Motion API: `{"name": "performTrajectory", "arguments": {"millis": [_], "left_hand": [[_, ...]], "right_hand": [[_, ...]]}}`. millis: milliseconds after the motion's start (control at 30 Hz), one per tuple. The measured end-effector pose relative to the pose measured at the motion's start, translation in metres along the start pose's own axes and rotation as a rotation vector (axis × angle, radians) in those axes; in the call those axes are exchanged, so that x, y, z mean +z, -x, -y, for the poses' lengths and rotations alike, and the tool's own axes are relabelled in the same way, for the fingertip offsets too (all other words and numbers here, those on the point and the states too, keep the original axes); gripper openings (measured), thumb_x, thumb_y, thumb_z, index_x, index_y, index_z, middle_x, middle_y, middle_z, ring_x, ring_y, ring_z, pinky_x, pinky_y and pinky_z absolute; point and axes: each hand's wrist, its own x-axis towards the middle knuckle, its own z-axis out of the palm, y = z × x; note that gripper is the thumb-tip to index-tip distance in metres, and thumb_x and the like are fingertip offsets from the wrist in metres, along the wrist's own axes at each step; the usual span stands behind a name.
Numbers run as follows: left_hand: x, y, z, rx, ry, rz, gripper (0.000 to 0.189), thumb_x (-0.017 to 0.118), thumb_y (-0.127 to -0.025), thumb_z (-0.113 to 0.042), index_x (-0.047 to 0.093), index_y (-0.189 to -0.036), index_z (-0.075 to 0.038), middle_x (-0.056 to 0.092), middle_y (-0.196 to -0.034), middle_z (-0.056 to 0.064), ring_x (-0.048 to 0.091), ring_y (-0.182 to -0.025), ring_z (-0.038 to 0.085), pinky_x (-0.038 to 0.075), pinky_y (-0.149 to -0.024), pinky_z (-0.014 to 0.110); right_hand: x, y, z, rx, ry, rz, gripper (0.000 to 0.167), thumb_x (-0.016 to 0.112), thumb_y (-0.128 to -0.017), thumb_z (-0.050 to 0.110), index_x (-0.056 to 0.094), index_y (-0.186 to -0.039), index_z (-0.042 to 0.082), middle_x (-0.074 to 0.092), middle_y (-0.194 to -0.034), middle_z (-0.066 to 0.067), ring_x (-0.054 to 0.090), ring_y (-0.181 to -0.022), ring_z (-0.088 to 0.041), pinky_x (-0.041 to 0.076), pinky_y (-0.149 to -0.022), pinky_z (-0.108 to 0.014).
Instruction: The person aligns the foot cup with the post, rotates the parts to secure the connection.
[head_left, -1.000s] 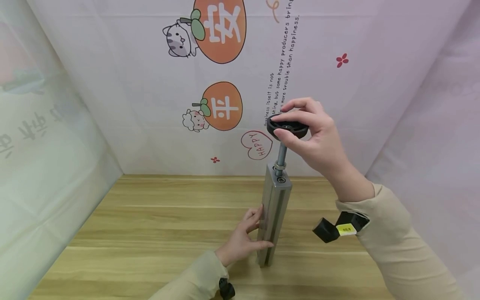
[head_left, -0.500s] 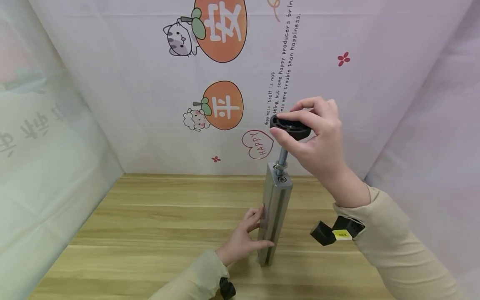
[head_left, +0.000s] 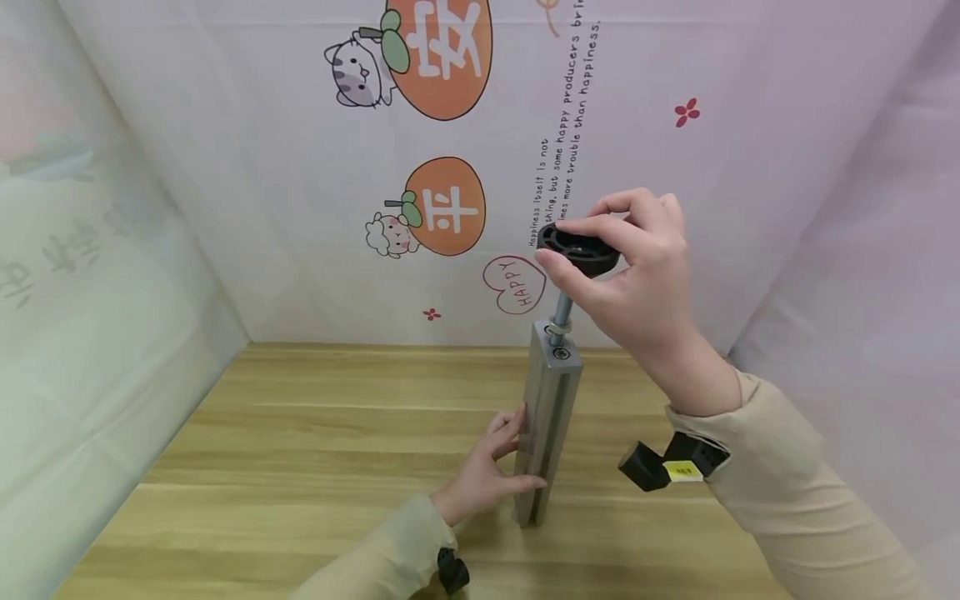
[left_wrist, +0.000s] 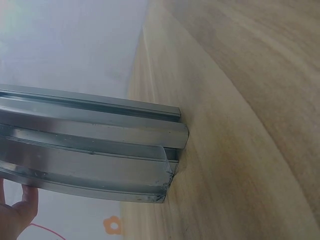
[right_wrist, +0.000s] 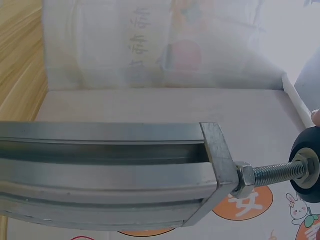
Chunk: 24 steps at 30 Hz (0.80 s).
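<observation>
An aluminium profile (head_left: 546, 417) stands upright on the table, a metal end plate (right_wrist: 220, 157) capping its top. Out of the plate rises a threaded rod (right_wrist: 277, 173) with a hex nut (right_wrist: 243, 179) down against the plate. The rod carries a round black levelling foot (head_left: 594, 264), underside facing up. My right hand (head_left: 641, 275) pinches the foot's rim between thumb and fingers. Lower down, my left hand (head_left: 483, 479) grips the profile, thumb on the near side. In the left wrist view, the profile's bottom end (left_wrist: 170, 172) meets the wood, with finger parts at the lower left.
The wooden table (head_left: 337, 433) runs back to a white printed cloth wall (head_left: 300, 250). More cloth hangs at the left (head_left: 97, 317) and right (head_left: 862, 275). Black wrist cameras (head_left: 645, 467) sit on both sleeves.
My right hand has shifted slightly right and turned with its hold on the foot, then stays almost still. The left hand and profile keep their place; the head view tilts slightly.
</observation>
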Motion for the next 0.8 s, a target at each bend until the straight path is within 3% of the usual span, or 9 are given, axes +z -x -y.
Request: {"name": "performTrajectory", "arguments": {"millis": [100,200,300,367,433,533,633,800], "left_hand": [[-0.001,0.000,0.000,0.005,0.000,-0.012,0.102,0.075,-0.076,0.002,0.012,-0.151,-0.025,0.039,-0.124,0.016,0.037,-0.120,0.007,0.045,-0.099,0.045],[-0.001,0.000,-0.002,-0.002,0.002,-0.011,0.102,0.075,-0.076,0.002,0.012,-0.151,-0.026,0.040,-0.124,0.016,0.038,-0.120,0.007,0.045,-0.099,0.045],[0.000,-0.001,-0.002,-0.006,0.006,0.001,0.103,0.076,-0.076,0.001,0.011,-0.151,-0.025,0.039,-0.125,0.016,0.038,-0.120,0.009,0.044,-0.100,0.043],[0.000,-0.002,-0.002,-0.015,0.008,0.007,0.103,0.076,-0.076,0.000,0.011,-0.151,-0.024,0.039,-0.126,0.016,0.038,-0.121,0.010,0.044,-0.101,0.041],[0.001,-0.002,-0.003,-0.019,0.010,0.010,0.103,0.076,-0.076,0.001,0.011,-0.151,-0.025,0.039,-0.126,0.015,0.039,-0.121,0.010,0.043,-0.101,0.041],[0.001,-0.002,-0.003,-0.016,0.007,0.007,0.103,0.076,-0.076,0.000,0.011,-0.151,-0.027,0.039,-0.126,0.016,0.039,-0.121,0.010,0.044,-0.100,0.042],[0.000,-0.001,-0.002,-0.011,0.006,0.001,0.103,0.076,-0.076,0.000,0.011,-0.151,-0.029,0.040,-0.126,0.016,0.039,-0.120,0.009,0.044,-0.099,0.044],[0.000,-0.001,0.000,-0.014,0.009,-0.008,0.101,0.075,-0.077,-0.001,0.013,-0.151,-0.026,0.041,-0.125,0.016,0.039,-0.119,0.008,0.044,-0.099,0.044]], "right_hand": [[-0.002,0.002,-0.001,0.013,-0.040,0.014,0.041,0.073,-0.075,0.037,0.073,-0.089,-0.002,0.057,-0.090,-0.018,0.038,-0.089,-0.012,0.027,-0.075,-0.026],[-0.003,0.007,-0.006,0.066,-0.185,0.012,0.050,0.065,-0.081,0.042,0.069,-0.100,-0.004,0.055,-0.096,-0.005,0.041,-0.093,-0.010,0.032,-0.077,-0.024],[-0.002,0.013,-0.015,0.130,-0.487,0.048,0.040,0.055,-0.085,0.028,0.064,-0.111,-0.001,0.051,-0.107,0.002,0.045,-0.096,-0.013,0.039,-0.081,-0.022],[0.001,0.017,-0.025,0.186,-0.754,0.108,0.038,0.052,-0.084,0.018,0.060,-0.118,0.003,0.053,-0.110,-0.002,0.049,-0.100,-0.017,0.041,-0.088,-0.024],[0.004,0.020,-0.035,0.245,-1.014,0.190,0.041,0.053,-0.085,0.018,0.055,-0.125,0.008,0.055,-0.114,-0.007,0.052,-0.104,-0.019,0.042,-0.091,-0.028],[0.007,0.021,-0.044,0.320,-1.302,0.316,0.048,0.054,-0.088,0.026,0.047,-0.132,0.009,0.056,-0.117,-0.008,0.052,-0.109,-0.020,0.040,-0.096,-0.033],[0.009,0.019,-0.044,0.374,-1.478,0.410,0.051,0.050,-0.089,0.029,0.041,-0.136,0.010,0.052,-0.122,-0.010,0.048,-0.112,-0.021,0.039,-0.096,-0.036],[0.014,0.010,-0.040,0.478,-1.715,0.476,0.051,0.048,-0.087,0.022,0.039,-0.136,0.013,0.047,-0.126,-0.013,0.045,-0.114,-0.023,0.035,-0.102,-0.035]]}}
